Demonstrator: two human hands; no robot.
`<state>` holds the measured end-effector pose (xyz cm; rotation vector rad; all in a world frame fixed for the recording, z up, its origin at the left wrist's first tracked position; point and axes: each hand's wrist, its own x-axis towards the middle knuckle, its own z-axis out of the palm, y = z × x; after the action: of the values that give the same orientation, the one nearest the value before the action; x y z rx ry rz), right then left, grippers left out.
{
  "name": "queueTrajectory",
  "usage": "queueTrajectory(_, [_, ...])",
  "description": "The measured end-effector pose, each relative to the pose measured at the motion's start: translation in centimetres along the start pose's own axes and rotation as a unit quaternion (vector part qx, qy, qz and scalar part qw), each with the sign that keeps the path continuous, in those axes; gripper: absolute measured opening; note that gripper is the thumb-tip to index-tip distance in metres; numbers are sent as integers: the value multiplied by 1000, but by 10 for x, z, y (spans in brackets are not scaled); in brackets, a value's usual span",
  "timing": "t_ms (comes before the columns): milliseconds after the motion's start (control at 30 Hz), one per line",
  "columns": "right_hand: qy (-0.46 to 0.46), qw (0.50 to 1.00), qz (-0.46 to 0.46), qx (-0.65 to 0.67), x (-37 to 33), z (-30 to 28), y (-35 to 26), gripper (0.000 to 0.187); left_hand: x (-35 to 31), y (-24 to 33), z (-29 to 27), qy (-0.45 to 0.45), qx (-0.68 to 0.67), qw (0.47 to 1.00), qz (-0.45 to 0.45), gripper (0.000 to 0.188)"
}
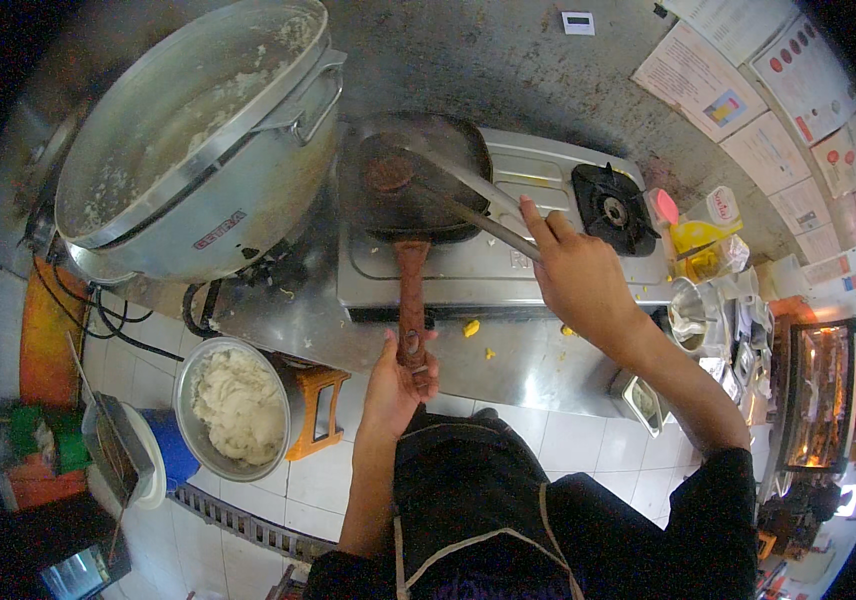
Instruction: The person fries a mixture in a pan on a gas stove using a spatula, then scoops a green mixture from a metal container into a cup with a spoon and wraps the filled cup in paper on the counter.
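A dark frying pan (418, 175) sits on the left burner of a steel gas stove (538, 265). My left hand (398, 375) grips the end of the pan's reddish-brown handle (410, 290). My right hand (573, 270) holds long metal tongs (468, 195) whose tips reach into the pan near a small brownish patch (388, 172). Thin smoke or steam rises over the pan.
A huge metal pot (198, 140) with white residue stands left of the stove. A steel bowl of white rice (238, 405) rests on an orange stool (316, 405) below the counter. The right burner (613, 208), jars, a funnel and cups crowd the right. Yellow crumbs lie on the counter.
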<state>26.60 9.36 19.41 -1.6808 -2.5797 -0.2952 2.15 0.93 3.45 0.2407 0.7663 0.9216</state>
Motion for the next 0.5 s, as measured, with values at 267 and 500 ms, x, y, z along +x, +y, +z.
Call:
queueTrajectory(267, [-3,993,31,117,-18,-19,19,80,14,-48,-39,157,124,979,44,43])
queueTrajectory(500, [-2,968,109,225,-43,-21,37,78,86,-91,-57,260,389,823,322,25])
